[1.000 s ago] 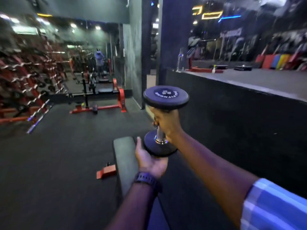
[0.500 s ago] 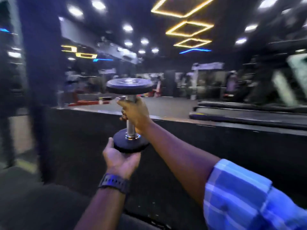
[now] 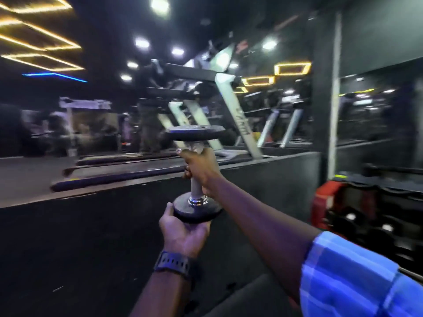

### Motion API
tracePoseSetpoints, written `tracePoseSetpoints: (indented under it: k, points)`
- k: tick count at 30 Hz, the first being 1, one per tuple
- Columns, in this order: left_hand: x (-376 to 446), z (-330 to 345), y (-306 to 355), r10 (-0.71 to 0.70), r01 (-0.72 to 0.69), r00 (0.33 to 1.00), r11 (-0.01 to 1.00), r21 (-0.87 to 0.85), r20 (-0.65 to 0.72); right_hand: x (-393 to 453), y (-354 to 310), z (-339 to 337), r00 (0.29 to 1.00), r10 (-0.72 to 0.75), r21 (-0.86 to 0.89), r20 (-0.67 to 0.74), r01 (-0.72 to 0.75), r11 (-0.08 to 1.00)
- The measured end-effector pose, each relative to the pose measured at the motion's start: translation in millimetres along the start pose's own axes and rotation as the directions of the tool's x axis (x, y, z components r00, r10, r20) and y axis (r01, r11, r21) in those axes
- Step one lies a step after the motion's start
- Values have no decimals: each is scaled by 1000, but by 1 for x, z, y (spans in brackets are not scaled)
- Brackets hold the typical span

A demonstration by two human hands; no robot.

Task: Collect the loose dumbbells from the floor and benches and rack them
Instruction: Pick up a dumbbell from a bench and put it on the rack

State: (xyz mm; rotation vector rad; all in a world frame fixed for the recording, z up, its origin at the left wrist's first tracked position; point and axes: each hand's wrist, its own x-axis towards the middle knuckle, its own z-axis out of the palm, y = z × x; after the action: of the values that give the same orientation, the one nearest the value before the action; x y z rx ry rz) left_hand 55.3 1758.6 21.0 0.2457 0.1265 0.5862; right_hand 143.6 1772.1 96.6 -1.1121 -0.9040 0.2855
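Upright dumbbell point(image 3: 196, 172): right hand point(image 3: 201, 167) grips handle, left hand point(image 3: 183, 232) apparently cups base.

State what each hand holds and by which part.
One dumbbell, upright: right hand wraps its metal handle near the top; left hand cups the bottom head from below.

The right hand point(image 3: 201, 167) sits at the centre of the frame, fingers wrapped tight around the handle of an upright dumbbell point(image 3: 195, 175), its forearm running down to the lower right where a blue striped sleeve point(image 3: 357, 280) covers the upper arm. The left hand point(image 3: 183, 232), just below, cups the bottom weight from underneath, palm up. A dark watch point(image 3: 171, 263) rings the left wrist.
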Motion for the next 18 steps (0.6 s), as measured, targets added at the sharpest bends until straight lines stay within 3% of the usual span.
tracePoseSetpoints:
  k: [2, 6, 11, 18]
  points:
    - [27, 14, -67, -119, 119, 993, 992, 31, -28, 1, -12, -83, 986, -20, -66, -166, 10, 998]
    - [64, 43, -185, -369, 365, 926, 929, 56, 79, 2, -23, -226, 920, -67, -190, -385, -8, 982]
    - [91, 76, -310, -557, 539, 813, 830, 144, 170, -5, -46, -369, 813, -125, -285, -569, -52, 957]
    - [119, 102, -445, -713, 712, 673, 696, 89, 196, -36, -70, -510, 687, -201, -394, -698, -134, 909]
